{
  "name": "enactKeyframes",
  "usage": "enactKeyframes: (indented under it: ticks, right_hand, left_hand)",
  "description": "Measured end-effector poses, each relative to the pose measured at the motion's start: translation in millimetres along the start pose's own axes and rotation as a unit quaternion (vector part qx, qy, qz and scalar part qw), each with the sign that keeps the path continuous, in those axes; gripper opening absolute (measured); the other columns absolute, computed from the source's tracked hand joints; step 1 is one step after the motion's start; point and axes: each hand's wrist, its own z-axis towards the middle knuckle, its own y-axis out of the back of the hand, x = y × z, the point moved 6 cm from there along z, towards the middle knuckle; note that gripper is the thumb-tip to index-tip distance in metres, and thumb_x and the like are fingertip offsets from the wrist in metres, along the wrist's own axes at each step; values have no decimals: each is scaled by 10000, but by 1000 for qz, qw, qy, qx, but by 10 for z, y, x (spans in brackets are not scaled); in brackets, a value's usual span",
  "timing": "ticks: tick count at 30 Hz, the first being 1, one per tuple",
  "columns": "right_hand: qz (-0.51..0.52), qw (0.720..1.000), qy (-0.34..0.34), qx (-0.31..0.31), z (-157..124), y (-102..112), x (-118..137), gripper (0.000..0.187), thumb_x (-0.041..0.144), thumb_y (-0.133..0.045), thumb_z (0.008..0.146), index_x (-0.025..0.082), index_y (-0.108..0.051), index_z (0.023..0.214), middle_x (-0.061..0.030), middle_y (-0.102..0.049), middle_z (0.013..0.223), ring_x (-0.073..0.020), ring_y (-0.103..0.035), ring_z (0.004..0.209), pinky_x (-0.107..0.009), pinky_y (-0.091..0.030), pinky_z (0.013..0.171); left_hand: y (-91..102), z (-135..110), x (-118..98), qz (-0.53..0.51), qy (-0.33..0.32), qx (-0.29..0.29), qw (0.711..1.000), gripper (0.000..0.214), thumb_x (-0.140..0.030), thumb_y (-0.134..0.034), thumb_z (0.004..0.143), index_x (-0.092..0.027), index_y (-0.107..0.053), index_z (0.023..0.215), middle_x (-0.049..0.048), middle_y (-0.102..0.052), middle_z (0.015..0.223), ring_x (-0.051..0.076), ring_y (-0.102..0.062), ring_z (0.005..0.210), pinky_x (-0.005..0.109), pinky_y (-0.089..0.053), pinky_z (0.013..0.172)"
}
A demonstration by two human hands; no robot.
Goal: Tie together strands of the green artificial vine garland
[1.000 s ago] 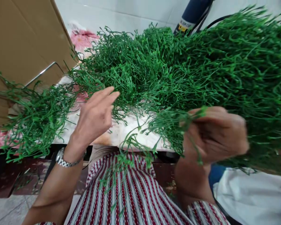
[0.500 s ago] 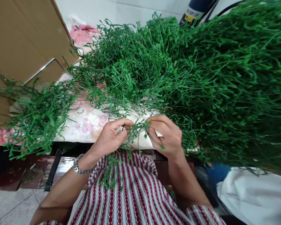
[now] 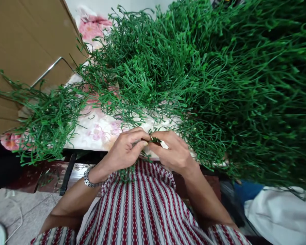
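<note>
My left hand (image 3: 129,148) and my right hand (image 3: 172,149) meet over the front edge of the table. Both are closed, fingertips pinching a small bunch of green artificial plant stems (image 3: 156,140). Most of that bunch is hidden by the fingers. Some green stem ends (image 3: 126,174) hang below my left hand, against the striped clothing (image 3: 142,207). Beyond my hands, a large heap of similar green stems (image 3: 168,64) covers the back and right. A smaller heap (image 3: 49,122) lies at the left on the flowered cloth (image 3: 95,134).
A cardboard sheet (image 3: 28,41) stands at the left, with a bent metal rod (image 3: 48,70) before it. Pink cloth (image 3: 94,29) is bunched at the back. A black strap (image 3: 69,172) hangs at the table's front. White fabric (image 3: 283,211) lies at the lower right.
My hands have come together, fingertips now meeting around the stems that showed between them before. The view has shifted slightly, and the dark bottle at the back is mostly out of sight.
</note>
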Motion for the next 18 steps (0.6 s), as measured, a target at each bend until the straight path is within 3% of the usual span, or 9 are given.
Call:
enactKeyframes:
  ticks: [4,8,15,18]
  right_hand:
    - [125,990,-45,-47,-67,80,-59,275,69,-587,732,181,-616,982,-89,-583,1028,-154,-587,887,-289,-510,700]
    - [139,980,-113,-86,-84,170,-159,304,72,-591,722,183,-613,1003,-71,-604,954,-169,-586,880,-330,-499,738]
    - [141,982,-124,27,-18,8,-159,332,120,-556,750,148,-567,1081,-104,-579,1055,-205,-531,1006,-401,-444,858]
    - [128,985,-112,30,-35,5,-152,329,108,-534,750,177,-576,1069,-95,-566,1088,-215,-521,1029,-426,-430,871]
  left_hand:
    - [0,-47,59,-52,-17,-43,998,105,-150,-500,815,-156,-599,781,22,-546,717,135,-513,717,260,-386,645]
    - [23,-111,65,-89,-50,-64,993,113,-125,-521,801,-166,-624,815,29,-559,734,140,-509,742,270,-390,663]
    - [59,-193,110,-146,-52,-119,981,152,-126,-546,782,-209,-654,848,32,-573,764,152,-520,766,293,-405,677]
    - [40,-200,119,-152,-46,-129,979,142,-129,-548,780,-201,-657,838,37,-567,775,153,-515,770,295,-396,681]
